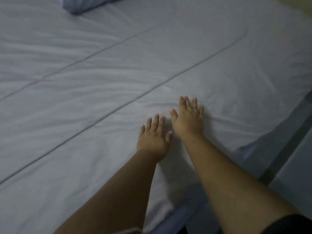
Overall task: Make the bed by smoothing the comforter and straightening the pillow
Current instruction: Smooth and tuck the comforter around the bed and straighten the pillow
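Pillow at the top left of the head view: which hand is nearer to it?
Left. The left hand lies flat on the comforter, on the side toward the pillow. The right hand lies flat just beside it, further right; both are far from the pillow.

A pale grey-white fabric comforter point(104, 92) is lying spread across the bed, covering nearly the whole surface. Two thin dark seam lines are running diagonally over it, from lower left to upper right. Soft wrinkles are rippling across its left part and fanning out near its right edge, where the cloth is draping down over the mattress side. A rumpled pale blue-white pillow point(87, 4) is sitting at the far upper left, resting on the bedding and partly cut off from sight.
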`<state>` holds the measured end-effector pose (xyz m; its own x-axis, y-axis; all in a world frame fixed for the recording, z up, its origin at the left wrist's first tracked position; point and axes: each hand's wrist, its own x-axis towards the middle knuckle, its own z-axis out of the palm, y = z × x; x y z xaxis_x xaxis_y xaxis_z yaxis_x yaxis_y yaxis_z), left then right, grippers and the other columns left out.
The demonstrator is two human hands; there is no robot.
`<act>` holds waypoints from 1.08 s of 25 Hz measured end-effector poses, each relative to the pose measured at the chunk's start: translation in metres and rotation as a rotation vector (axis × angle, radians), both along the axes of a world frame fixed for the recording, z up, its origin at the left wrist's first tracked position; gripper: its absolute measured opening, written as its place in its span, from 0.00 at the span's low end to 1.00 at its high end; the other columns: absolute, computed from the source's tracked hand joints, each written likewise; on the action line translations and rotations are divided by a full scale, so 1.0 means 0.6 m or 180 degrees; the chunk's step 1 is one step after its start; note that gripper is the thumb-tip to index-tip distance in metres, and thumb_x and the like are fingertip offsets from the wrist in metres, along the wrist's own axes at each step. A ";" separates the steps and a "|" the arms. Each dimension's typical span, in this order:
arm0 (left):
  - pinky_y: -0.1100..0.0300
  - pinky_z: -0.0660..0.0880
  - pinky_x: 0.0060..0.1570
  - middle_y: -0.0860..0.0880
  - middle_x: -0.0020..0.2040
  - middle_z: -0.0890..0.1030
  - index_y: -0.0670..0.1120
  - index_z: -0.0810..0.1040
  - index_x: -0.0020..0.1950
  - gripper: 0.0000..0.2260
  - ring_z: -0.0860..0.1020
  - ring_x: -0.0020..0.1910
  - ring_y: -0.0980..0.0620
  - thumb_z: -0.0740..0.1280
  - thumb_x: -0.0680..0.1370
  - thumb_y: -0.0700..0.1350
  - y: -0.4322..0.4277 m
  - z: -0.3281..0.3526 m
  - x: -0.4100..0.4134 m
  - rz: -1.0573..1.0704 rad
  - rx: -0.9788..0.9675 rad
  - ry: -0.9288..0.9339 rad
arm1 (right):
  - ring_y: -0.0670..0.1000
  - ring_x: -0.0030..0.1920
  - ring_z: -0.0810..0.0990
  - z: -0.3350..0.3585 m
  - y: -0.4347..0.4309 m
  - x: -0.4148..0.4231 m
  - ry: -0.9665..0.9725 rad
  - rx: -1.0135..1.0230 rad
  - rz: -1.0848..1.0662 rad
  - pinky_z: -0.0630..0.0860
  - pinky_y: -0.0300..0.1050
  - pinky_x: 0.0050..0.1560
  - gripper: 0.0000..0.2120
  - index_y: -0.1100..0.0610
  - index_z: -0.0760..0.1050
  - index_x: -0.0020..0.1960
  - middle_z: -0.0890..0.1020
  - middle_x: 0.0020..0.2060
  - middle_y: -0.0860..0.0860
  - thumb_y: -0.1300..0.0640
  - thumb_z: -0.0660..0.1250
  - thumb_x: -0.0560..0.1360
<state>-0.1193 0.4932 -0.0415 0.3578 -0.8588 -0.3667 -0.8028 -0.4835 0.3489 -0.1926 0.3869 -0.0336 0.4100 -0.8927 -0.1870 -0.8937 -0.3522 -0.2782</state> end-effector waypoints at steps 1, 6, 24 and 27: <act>0.51 0.39 0.75 0.51 0.79 0.41 0.51 0.42 0.78 0.29 0.39 0.77 0.50 0.46 0.81 0.60 0.046 0.004 0.023 0.0104 0.0003 -0.0021 | 0.53 0.77 0.43 0.006 0.041 0.036 -0.0017 -0.0015 0.0186 0.37 0.55 0.74 0.30 0.55 0.49 0.77 0.53 0.77 0.51 0.42 0.49 0.80; 0.49 0.38 0.75 0.51 0.78 0.40 0.50 0.41 0.78 0.31 0.38 0.77 0.49 0.46 0.80 0.62 0.325 0.012 0.178 0.0775 0.0246 -0.0113 | 0.54 0.77 0.45 0.007 0.287 0.194 0.0150 -0.0030 0.1054 0.39 0.57 0.74 0.31 0.54 0.51 0.77 0.54 0.77 0.51 0.40 0.50 0.79; 0.47 0.53 0.73 0.46 0.77 0.58 0.45 0.56 0.77 0.29 0.57 0.76 0.45 0.47 0.78 0.56 0.911 -0.101 0.374 0.3584 0.0281 -0.0874 | 0.51 0.77 0.49 -0.101 0.857 0.553 0.0069 -0.0133 0.4714 0.37 0.52 0.73 0.33 0.52 0.52 0.77 0.55 0.77 0.48 0.37 0.50 0.77; 0.51 0.63 0.69 0.46 0.68 0.75 0.45 0.73 0.68 0.24 0.74 0.66 0.44 0.53 0.77 0.52 0.919 -0.140 0.372 0.3516 0.0116 -0.1423 | 0.55 0.71 0.66 -0.145 0.865 0.547 0.0005 -0.0330 0.4861 0.49 0.55 0.70 0.28 0.54 0.68 0.71 0.71 0.70 0.50 0.42 0.50 0.76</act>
<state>0.1039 1.0447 -0.1257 0.9992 0.0027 -0.0392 0.0072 -0.9932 0.1159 0.1357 0.9061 -0.1209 0.9202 0.3601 -0.1535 0.3291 -0.9240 -0.1946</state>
